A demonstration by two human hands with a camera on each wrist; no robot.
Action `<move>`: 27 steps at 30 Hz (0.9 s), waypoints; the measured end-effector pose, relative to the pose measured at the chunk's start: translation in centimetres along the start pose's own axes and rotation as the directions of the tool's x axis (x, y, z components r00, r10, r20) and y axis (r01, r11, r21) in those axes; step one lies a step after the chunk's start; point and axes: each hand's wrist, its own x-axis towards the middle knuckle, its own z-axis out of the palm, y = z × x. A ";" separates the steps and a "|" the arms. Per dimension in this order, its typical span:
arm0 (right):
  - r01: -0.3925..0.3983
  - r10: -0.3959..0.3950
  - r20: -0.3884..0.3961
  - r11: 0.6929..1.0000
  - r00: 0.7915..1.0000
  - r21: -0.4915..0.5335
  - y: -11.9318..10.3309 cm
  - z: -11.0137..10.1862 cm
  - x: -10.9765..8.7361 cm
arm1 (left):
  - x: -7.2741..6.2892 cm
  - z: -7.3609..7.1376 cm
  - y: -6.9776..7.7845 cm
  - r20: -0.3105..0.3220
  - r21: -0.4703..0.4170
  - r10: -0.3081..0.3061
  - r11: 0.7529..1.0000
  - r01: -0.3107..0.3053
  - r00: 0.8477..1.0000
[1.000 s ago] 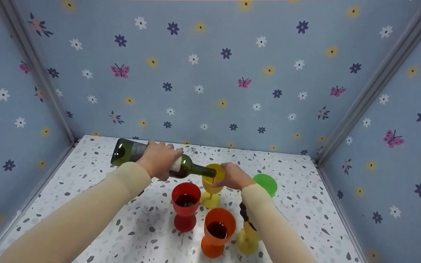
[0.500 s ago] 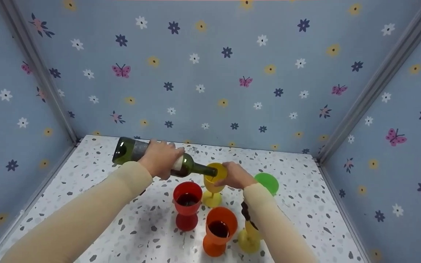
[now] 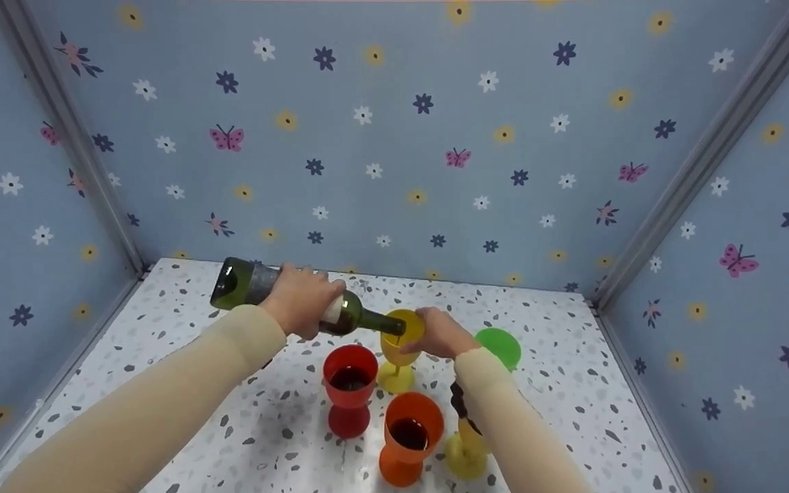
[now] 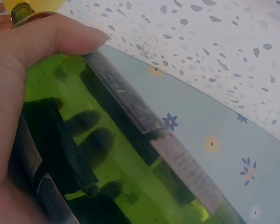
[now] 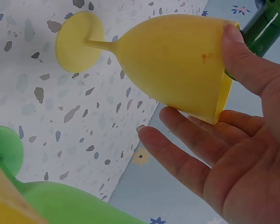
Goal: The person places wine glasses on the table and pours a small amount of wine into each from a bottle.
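Note:
My left hand grips a green glass wine bottle round its labelled body. The bottle lies tilted, neck to the right, with its mouth over the rim of a yellow goblet. A thin dark stream runs from the mouth into it. My right hand holds this goblet by its bowl. In the right wrist view the thumb presses at the rim and the fingers curve under the yellow bowl; its foot rests on the table. Through the green glass in the left wrist view, dark finger shapes show.
A red goblet and an orange goblet, both with dark liquid inside, stand nearer the person. A green goblet and another yellow one are partly hidden by the right arm. Flowered walls enclose the speckled table.

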 end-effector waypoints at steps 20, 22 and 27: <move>0.003 -0.003 0.007 1.000 1.000 -0.020 0.0 -0.2 0.1 | 0.6 -1.1 0.1 0.014 0.098 0.022 0.995 -0.023 1.000; 0.003 -0.002 0.008 1.000 1.000 -0.024 0.0 -0.1 0.0 | 0.6 -1.1 0.1 0.019 0.103 0.020 0.994 -0.021 1.000; -0.009 0.009 0.000 0.999 1.000 -0.042 -0.2 0.0 0.0 | 0.6 -1.3 0.0 0.024 0.109 0.026 0.994 -0.028 0.999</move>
